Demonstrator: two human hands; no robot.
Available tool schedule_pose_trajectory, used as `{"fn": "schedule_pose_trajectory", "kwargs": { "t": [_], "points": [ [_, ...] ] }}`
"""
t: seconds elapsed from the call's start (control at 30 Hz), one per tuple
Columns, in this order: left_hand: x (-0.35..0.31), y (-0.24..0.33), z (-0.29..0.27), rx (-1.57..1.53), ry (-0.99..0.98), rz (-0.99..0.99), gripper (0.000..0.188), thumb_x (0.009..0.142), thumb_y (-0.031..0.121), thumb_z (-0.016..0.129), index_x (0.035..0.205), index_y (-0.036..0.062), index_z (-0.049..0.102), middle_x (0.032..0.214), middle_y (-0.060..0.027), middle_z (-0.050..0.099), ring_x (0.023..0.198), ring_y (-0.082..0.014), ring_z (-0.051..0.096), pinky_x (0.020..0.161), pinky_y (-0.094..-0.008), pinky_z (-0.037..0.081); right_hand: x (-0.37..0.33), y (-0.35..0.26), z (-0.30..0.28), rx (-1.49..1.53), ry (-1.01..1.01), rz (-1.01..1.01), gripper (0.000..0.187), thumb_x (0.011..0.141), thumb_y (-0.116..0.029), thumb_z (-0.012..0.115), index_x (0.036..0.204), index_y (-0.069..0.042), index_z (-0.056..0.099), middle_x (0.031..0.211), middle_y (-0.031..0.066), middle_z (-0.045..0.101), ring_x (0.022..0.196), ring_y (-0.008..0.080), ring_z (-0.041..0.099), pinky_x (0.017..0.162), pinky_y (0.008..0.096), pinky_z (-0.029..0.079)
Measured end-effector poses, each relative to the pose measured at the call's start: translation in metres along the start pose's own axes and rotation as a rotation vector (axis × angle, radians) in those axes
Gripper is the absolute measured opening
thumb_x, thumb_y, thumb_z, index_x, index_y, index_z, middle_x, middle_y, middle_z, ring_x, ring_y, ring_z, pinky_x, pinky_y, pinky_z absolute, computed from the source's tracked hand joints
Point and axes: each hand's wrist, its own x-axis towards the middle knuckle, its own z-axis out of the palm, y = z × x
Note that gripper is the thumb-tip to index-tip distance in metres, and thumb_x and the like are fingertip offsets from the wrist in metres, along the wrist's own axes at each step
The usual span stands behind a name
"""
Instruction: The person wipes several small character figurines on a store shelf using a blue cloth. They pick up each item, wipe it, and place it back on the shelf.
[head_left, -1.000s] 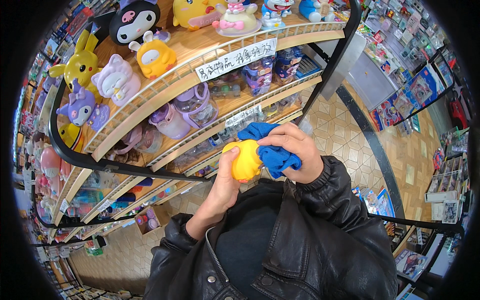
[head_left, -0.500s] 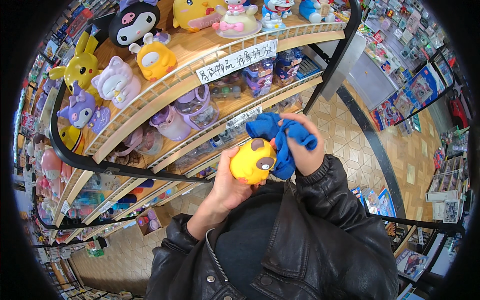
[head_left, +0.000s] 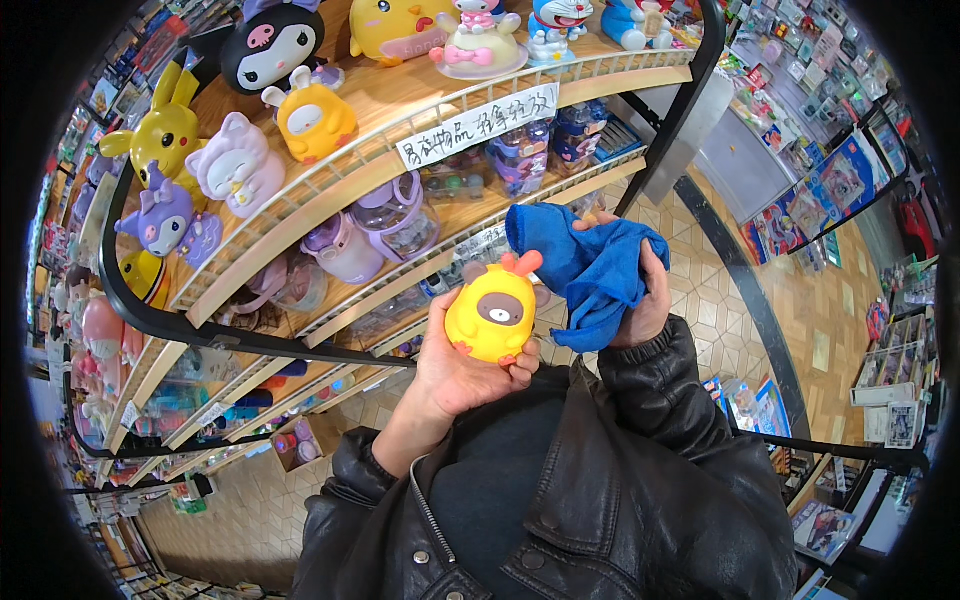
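Observation:
My left hand (head_left: pixel 457 375) is wrapped round a yellow chick-shaped figurine (head_left: pixel 492 328) with a red comb, brown ears and a dark brown patch on its front. It stands upright in the palm, its front toward me. Close by on the right, my right hand (head_left: pixel 650 305) grips a blue cloth (head_left: pixel 600 270) that hangs in loose folds. Much of the right hand's fingers is hidden behind the cloth. A small gap shows between cloth and figurine.
Ahead is a curved wooden shelf with a low cream rail (head_left: pixel 372 140), bearing several cartoon figurines, including an orange one (head_left: pixel 310 118) and a lilac cat (head_left: pixel 238 165). A handwritten sign (head_left: pixel 478 127) hangs on the rail. Purple cups (head_left: pixel 392 215) fill the tier below.
The cloth has come away from the figurine and spread wider in my right hand. My left hand has turned the figurine from its side to a front-facing upright position.

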Motion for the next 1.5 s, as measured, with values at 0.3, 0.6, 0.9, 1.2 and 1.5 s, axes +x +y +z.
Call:
{"fn": "schedule_pose_trajectory", "kwargs": {
  "t": [0.3, 0.6, 0.9, 1.2, 1.5],
  "points": [
    [-0.001, -0.002, 0.005, -0.1, 0.027, 0.014, 0.067, 0.083, 0.066, 0.049, 0.121, 0.0116, 0.054, 0.105, -0.0116, 0.051, 0.088, -0.0258, 0.044, 0.073, -0.0334, 0.04, -0.015, 0.042, 0.011, -0.395, -0.211, 0.082, 0.042, 0.104, -0.011, 0.049, 0.143, 0.0, 0.04, 0.136, 0.0119, 0.054, 0.122, 0.0182, 0.055, 0.105, 0.0343, 0.045],
    [0.002, -0.005, 0.005, -0.16, 0.14, 0.05, 0.068, 0.082, 0.065, 0.051, 0.12, 0.0081, 0.054, 0.105, -0.0112, 0.051, 0.088, -0.0251, 0.043, 0.078, -0.0349, 0.041, -0.009, 0.053, -0.012, -0.368, -0.184, 0.168, 0.042, 0.104, -0.013, 0.049, 0.142, 0.0, 0.039, 0.136, 0.0119, 0.054, 0.126, 0.0182, 0.052, 0.108, 0.0341, 0.042],
    [0.006, -0.005, -0.009, 0.149, 0.139, 0.126, 0.071, 0.09, 0.069, 0.042, 0.131, 0.0124, 0.053, 0.123, -0.0116, 0.056, 0.105, -0.0301, 0.052, 0.091, -0.0432, 0.045, -0.003, 0.046, -0.005, -0.327, -0.225, 0.233, 0.051, 0.105, -0.023, 0.051, 0.147, 0.0, 0.035, 0.152, 0.0132, 0.041, 0.14, 0.0225, 0.04, 0.116, 0.0381, 0.031],
    [0.012, -0.011, -0.011, 0.639, 0.118, 0.558, 0.069, 0.098, 0.061, 0.043, 0.147, 0.0124, 0.041, 0.145, -0.0085, 0.049, 0.131, -0.0254, 0.049, 0.109, -0.0498, 0.041, -0.003, 0.052, -0.002, -0.465, 0.016, 0.167, 0.031, 0.1, -0.022, 0.062, 0.123, -0.002, 0.058, 0.113, 0.0046, 0.067, 0.101, 0.0114, 0.064, 0.089, 0.0266, 0.052],
    [0.01, -0.015, -0.001, 0.622, 0.121, 0.548, 0.065, 0.099, 0.053, 0.05, 0.149, 0.0128, 0.038, 0.144, -0.0085, 0.05, 0.129, -0.0255, 0.053, 0.104, -0.0482, 0.048, -0.006, 0.038, 0.009, -0.49, 0.14, -0.118, 0.032, 0.103, -0.023, 0.056, 0.126, -0.002, 0.055, 0.117, 0.0089, 0.064, 0.107, 0.0128, 0.06, 0.094, 0.028, 0.048]
  ]
}}
